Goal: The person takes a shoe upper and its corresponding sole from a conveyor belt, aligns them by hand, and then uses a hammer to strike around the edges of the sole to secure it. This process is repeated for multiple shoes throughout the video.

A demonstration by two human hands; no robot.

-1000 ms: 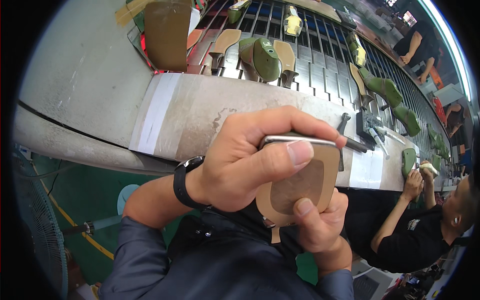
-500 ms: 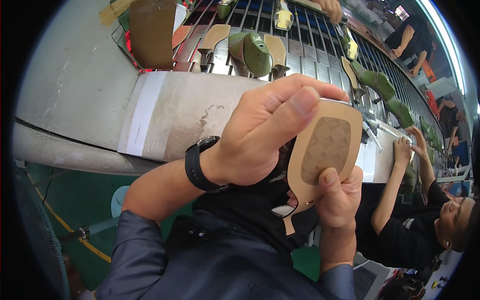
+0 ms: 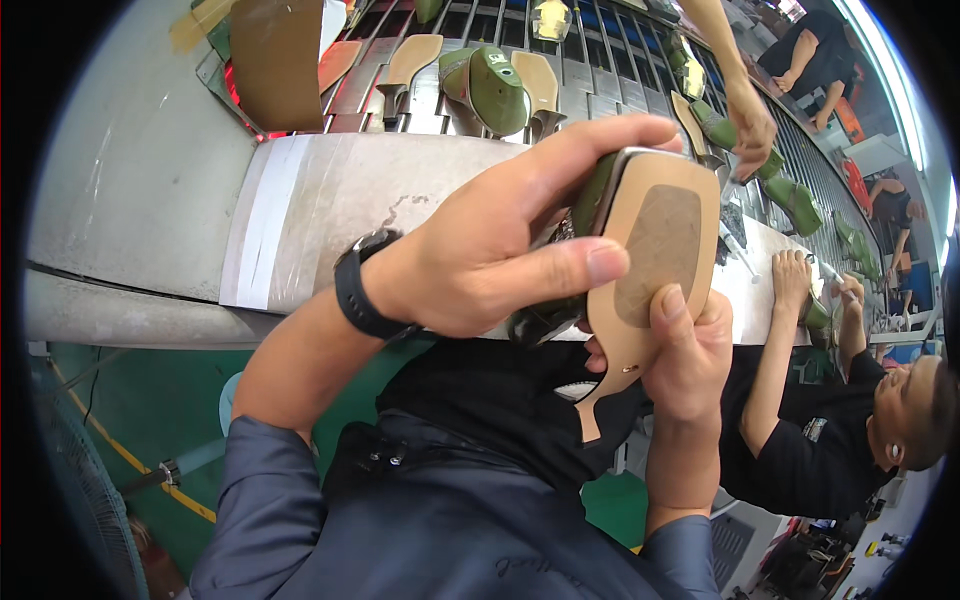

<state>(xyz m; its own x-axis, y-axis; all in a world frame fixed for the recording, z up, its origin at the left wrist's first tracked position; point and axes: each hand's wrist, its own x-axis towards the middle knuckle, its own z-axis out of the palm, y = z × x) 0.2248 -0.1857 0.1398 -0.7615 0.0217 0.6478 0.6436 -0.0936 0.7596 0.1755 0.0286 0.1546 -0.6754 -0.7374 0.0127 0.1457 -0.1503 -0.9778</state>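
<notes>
Two bare hands are up in front of a dark blue top [image 3: 430, 500]. Between them is a tan shoe sole [image 3: 665, 235], its wide end up and its thin tail pointing down. It has a darker patch in the middle. Behind it is a green and dark shoe shape [image 3: 597, 195].

The left hand [image 3: 490, 245] is partly open and bent around the shape, with its thumb on the sole's left edge. Some of its fingers are hidden. The right hand [image 3: 690, 350] is closed tight on the sole, thumb flat on the front and fingers curled behind. A black watch [image 3: 365, 285] is on the left wrist.

Past the hands is a pale ledge [image 3: 345, 210] with a white strip [image 3: 265, 220] on it. Behind the ledge, green foot shapes [image 3: 498, 92] and tan pieces [image 3: 412, 60] sit on metal bars [image 3: 600, 100]. Someone's arm [image 3: 745, 100] reaches over the bars. To the right, a co-worker in black [image 3: 800, 445] works with both hands raised. Farther back, another person [image 3: 815, 60] stands.
</notes>
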